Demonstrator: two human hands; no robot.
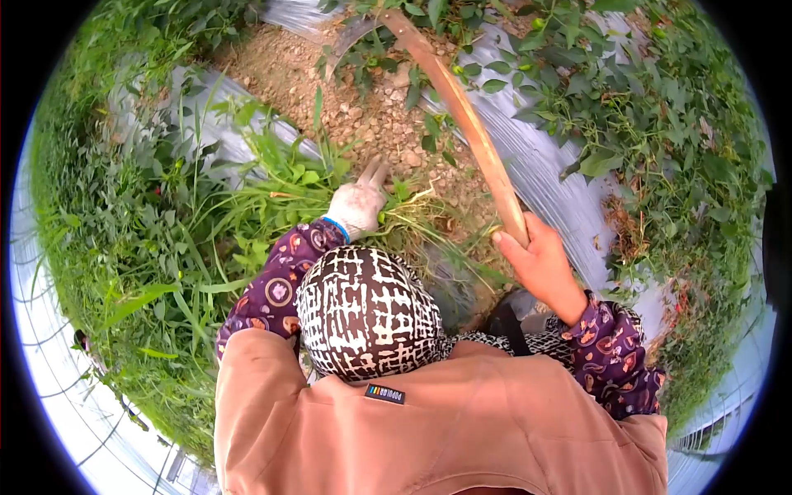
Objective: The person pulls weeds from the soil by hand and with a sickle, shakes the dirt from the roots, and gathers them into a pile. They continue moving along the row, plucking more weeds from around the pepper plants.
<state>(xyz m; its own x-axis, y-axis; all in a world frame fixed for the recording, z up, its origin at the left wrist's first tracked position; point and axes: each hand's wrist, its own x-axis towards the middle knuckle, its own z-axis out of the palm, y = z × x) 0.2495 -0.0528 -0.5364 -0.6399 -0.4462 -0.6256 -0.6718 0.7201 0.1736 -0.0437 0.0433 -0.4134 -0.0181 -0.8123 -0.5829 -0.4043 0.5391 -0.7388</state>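
Observation:
My left hand (359, 202), in a white glove with a blue cuff edge, reaches down over a clump of green weeds (305, 177). Its visible fingers are stretched out toward the soil, with stems and leaves on both sides of the palm; the thumb is hard to make out. My right hand (543, 260) is bare and closed round the lower end of a long, curved wooden handle (470, 120). At the handle's far end, a curved metal blade (350, 43) lies close above the soil, partly among leaves.
Stony brown soil (363, 115) runs between strips of silvery plastic sheeting (536, 157). Leafy pepper plants (652, 124) crowd the right side, and dense greenery (124, 223) fills the left. A knee in black-and-white patterned cloth (367, 313) is below my left hand.

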